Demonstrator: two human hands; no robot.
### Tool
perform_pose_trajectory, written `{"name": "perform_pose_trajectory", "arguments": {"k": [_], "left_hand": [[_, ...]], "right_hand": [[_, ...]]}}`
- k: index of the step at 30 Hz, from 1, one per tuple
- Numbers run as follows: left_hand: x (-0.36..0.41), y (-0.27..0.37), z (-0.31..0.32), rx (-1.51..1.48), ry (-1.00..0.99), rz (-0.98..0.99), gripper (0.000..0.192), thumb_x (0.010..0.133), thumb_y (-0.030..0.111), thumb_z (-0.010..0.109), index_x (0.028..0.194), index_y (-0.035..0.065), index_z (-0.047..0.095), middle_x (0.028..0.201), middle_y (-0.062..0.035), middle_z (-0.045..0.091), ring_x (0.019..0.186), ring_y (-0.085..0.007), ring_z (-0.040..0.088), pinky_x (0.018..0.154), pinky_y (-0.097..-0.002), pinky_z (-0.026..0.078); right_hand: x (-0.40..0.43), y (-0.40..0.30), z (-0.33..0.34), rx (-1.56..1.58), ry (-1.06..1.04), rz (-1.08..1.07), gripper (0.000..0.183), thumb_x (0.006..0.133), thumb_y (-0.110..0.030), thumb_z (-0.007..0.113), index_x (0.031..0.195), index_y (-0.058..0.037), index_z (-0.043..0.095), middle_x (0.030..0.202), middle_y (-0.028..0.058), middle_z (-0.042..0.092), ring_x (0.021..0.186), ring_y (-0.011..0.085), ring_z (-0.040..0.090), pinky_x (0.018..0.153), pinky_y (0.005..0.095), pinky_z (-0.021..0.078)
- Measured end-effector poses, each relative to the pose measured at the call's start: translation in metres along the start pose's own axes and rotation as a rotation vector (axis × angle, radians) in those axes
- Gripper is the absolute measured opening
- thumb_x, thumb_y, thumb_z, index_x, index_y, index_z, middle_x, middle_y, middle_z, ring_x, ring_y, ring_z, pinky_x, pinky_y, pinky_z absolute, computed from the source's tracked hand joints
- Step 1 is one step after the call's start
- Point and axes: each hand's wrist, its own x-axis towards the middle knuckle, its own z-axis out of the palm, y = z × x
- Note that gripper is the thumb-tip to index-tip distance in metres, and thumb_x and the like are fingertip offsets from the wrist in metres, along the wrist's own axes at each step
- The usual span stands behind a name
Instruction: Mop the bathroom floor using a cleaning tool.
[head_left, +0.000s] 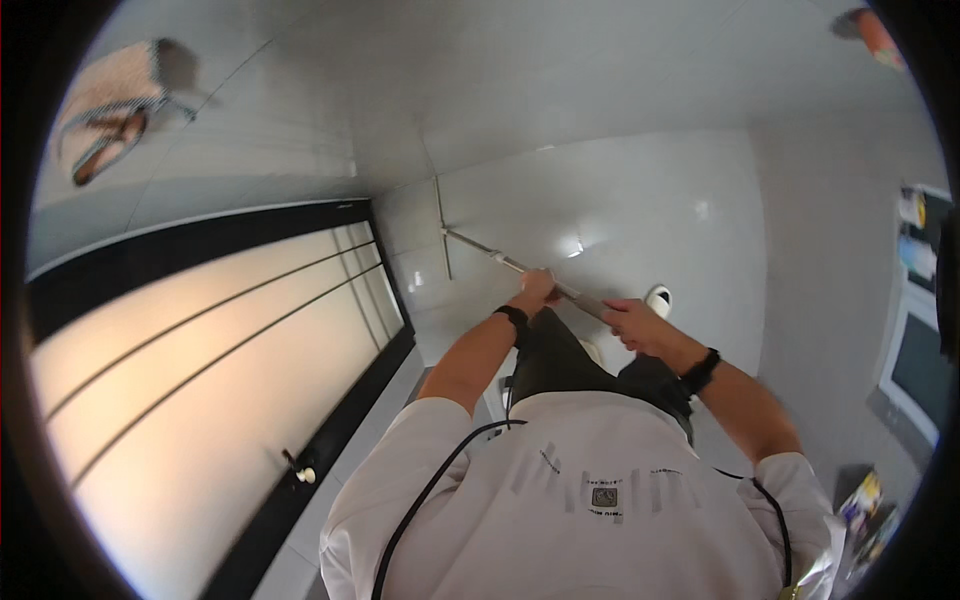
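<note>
Both my hands grip the pole of a long-handled floor squeegee (512, 262), which slants across the space in front of me. Lower on the pole is my left hand (538, 289), a black band around its wrist. My right hand (637, 326) is wrapped around the thicker grey grip at the upper end. The narrow crossbar head (441, 229) is on the far left part of the glossy pale floor (637, 202), close to the wall and door. Part of a white slipper (659, 300) shows beyond my right hand.
A black-framed door (225, 322) with frosted panes and a handle (304, 474) stands at my left. A pinkish cloth item (112, 82) hangs on the upper-left wall. Windows (921, 367) and colourful packages (862, 499) are at my right. Black cords run along my shirt.
</note>
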Motion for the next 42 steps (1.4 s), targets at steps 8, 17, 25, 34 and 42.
{"name": "perform_pose_trajectory", "arguments": {"k": [8,17,25,34,42], "left_hand": [[0.001,0.310,0.051,-0.788,-0.392,-0.446,0.037,0.097,0.026,0.039,0.085,-0.0043,0.057,0.073,-0.0194,0.064,0.057,-0.0271,0.064,0.052,-0.0402,0.056],[-0.008,0.371,0.086,-0.481,-0.591,-0.289,0.030,0.093,0.028,0.050,0.088,-0.0023,0.053,0.071,-0.0135,0.059,0.051,-0.0242,0.059,0.046,-0.0413,0.055],[-0.061,0.267,0.017,-0.354,-0.394,-0.634,0.034,0.093,0.028,0.044,0.091,-0.0026,0.058,0.075,-0.0142,0.065,0.058,-0.0256,0.063,0.055,-0.0381,0.054],[-0.139,0.110,0.019,-0.801,0.295,-0.972,0.028,0.092,0.025,0.043,0.093,-0.0006,0.053,0.078,-0.0165,0.059,0.071,-0.0273,0.063,0.059,-0.0429,0.053],[-0.081,0.162,0.070,-0.978,-0.063,-0.822,0.014,0.088,0.016,0.052,0.092,0.0041,0.058,0.089,-0.0096,0.062,0.076,-0.0250,0.064,0.072,-0.0431,0.055]], "right_hand": [[-0.153,0.067,-0.044,0.455,0.337,0.048,0.043,0.093,-0.019,0.054,0.134,-0.0082,0.047,0.070,-0.0004,0.044,0.046,0.0039,0.029,0.038,0.0200,0.0241],[-0.200,0.116,-0.051,0.765,0.343,-0.029,0.062,0.094,-0.018,0.053,0.149,-0.0132,0.024,0.072,0.0026,0.046,0.046,0.0062,0.030,0.038,0.0213,0.0256],[-0.129,0.129,-0.061,0.701,-0.189,0.006,0.044,0.092,-0.021,0.057,0.132,-0.0134,0.039,0.074,0.0019,0.050,0.057,0.0109,0.047,0.045,0.0279,0.0392],[0.025,0.136,0.004,0.324,-0.406,0.062,0.049,0.086,-0.012,0.057,0.133,-0.0150,0.043,0.077,0.0036,0.052,0.053,0.0136,0.049,0.041,0.0279,0.0382],[0.082,0.242,-0.072,-0.907,-0.197,-0.816,0.034,0.088,-0.010,0.054,0.122,-0.0140,0.053,0.059,-0.0023,0.042,0.040,0.0101,0.040,0.034,0.0253,0.0270]]}}
